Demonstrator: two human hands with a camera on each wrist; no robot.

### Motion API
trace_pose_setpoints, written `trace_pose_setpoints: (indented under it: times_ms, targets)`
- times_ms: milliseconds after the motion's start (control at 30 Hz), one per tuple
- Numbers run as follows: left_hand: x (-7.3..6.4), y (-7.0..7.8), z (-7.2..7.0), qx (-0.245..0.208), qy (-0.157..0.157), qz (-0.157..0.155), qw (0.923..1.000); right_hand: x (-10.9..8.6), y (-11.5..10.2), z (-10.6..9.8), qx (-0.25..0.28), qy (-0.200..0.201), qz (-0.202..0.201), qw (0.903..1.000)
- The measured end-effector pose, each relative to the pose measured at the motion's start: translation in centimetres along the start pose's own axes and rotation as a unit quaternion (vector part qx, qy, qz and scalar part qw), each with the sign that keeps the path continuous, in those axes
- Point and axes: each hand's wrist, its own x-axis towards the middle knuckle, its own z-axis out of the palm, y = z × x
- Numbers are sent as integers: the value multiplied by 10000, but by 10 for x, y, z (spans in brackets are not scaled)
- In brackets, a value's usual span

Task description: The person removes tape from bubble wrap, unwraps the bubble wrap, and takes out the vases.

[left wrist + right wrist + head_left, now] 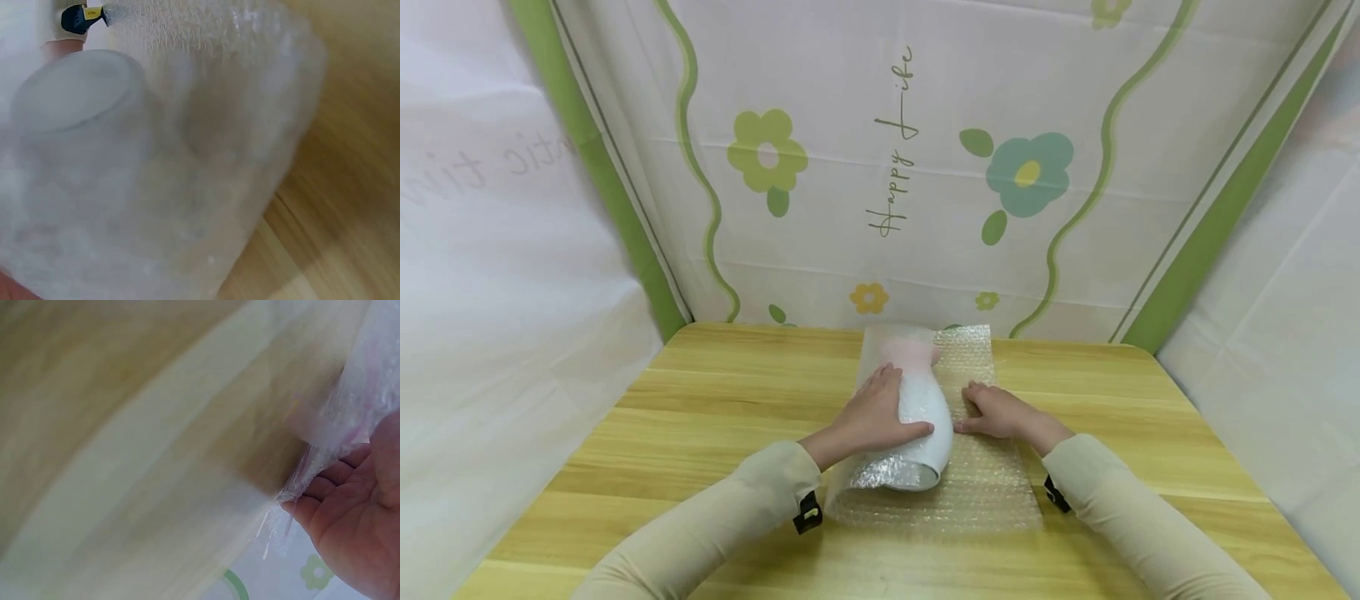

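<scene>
A white vase [925,417] with a pinkish neck lies on its side, its round end toward me. A sheet of bubble wrap [992,492] spreads beneath it, and part of the sheet folds over the vase's left side. My left hand [874,412] rests on the covered vase, with its thumb reaching across the white body. To the right of the vase, my right hand [998,410] touches the wrap, thumb and index fingertip apart. In the left wrist view the vase's round end [78,94] shows hazily through the film. The right wrist view has bubble wrap [337,419] against my fingers.
The wooden table [722,417] extends to both sides of the wrap. Behind it hangs a white curtain [827,67] with printed flowers, and more white fabric [497,292] stands at the sides. Each wrist wears a black strap [808,512].
</scene>
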Motion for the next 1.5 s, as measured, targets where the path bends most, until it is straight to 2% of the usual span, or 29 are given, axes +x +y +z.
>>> trace_pose_setpoints:
  times_ms: [333,667,967,1500]
  targets:
    - [-5,-7,-9,-248,156,-81,9995,0,1,0,51,-52,71,9999]
    - [-12,-13,-16,-361,101,-129,9992,-1,2,1,60,-139,160,9998]
    - [-17,-25,-19,-391,273,-101,9988,-1,1,1,98,-125,135,9998]
    - [-25,-41,-20,-451,213,-315,9983,-3,1,0,260,-108,95,9996]
